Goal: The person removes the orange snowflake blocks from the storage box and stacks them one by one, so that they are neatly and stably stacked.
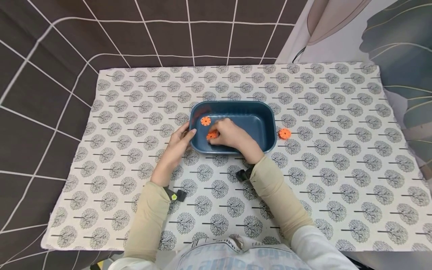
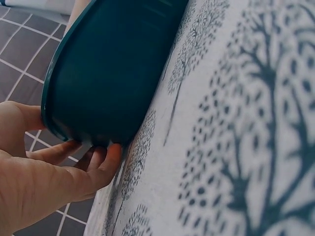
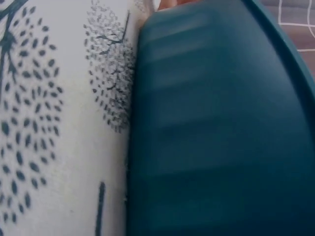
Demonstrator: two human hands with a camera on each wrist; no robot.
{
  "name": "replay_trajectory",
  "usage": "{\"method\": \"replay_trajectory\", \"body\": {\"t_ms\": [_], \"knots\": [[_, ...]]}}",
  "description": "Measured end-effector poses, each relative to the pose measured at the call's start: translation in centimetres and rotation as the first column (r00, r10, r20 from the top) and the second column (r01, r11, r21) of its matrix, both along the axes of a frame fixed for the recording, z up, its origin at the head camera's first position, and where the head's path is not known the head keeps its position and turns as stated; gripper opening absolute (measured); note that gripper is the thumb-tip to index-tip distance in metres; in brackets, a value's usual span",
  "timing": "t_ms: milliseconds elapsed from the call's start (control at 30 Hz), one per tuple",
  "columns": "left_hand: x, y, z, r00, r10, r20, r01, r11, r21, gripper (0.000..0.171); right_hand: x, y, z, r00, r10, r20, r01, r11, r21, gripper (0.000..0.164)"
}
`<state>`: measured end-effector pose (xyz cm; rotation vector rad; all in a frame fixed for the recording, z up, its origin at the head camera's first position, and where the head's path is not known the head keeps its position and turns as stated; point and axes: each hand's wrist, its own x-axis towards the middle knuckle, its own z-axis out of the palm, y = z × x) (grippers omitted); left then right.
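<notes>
A dark blue rectangular plastic bin [image 1: 258, 129] stands on the tablecloth. My left hand [image 1: 176, 145] holds its left end, thumb at the rim and the other fingers against the outer wall, as the left wrist view shows. Reaching inside, my right hand [image 1: 230, 134] pinches an orange notched disc [image 1: 212, 135] near the bin floor; the fingers partly cover it. Another orange disc [image 1: 206, 120] lies in the bin's left part. Just outside the right end, an orange disc piece [image 1: 285, 133] lies on the cloth. In the right wrist view, the bin's outer wall [image 3: 221, 123] hides the right hand's fingers.
The tablecloth [image 1: 337, 195] has a grey tree print and covers the table. Dark tiled-pattern cloth [image 1: 168, 41] rises behind the table and on the left. A curtain [image 1: 401, 48] hangs at the far right.
</notes>
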<state>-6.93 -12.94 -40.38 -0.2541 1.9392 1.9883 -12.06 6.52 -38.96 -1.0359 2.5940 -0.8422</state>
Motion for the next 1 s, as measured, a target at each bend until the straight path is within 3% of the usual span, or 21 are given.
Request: {"method": "replay_trajectory", "body": {"t_ms": [200,400,633,800,1000], "knots": [[0.1,0.1,0.0,1.000,0.006,0.013,-0.006,1.000,-0.004,0.055,0.4,1.3,0.7,1.000,0.014,-0.014,-0.015,0.994,-0.112,0.024],[0.1,0.0,-0.1,1.000,0.010,0.003,-0.010,1.000,-0.009,0.055,0.9,2.8,1.5,0.999,-0.002,-0.035,-0.003,0.991,-0.131,0.027],[0.3,0.1,-0.1,1.000,-0.004,-0.031,0.003,0.999,-0.043,0.055,1.6,4.8,1.7,0.991,0.001,-0.130,-0.023,0.985,-0.169,0.028],[0.2,0.2,-0.1,1.000,0.001,-0.024,-0.002,0.999,-0.037,0.053,2.0,7.0,1.7,0.974,-0.016,-0.226,-0.044,0.966,-0.257,0.031],[0.1,0.1,-0.1,1.000,-0.005,-0.029,0.004,0.999,-0.036,0.054,2.5,9.5,1.2,0.946,-0.112,-0.305,0.001,0.940,-0.342,0.032]]}}
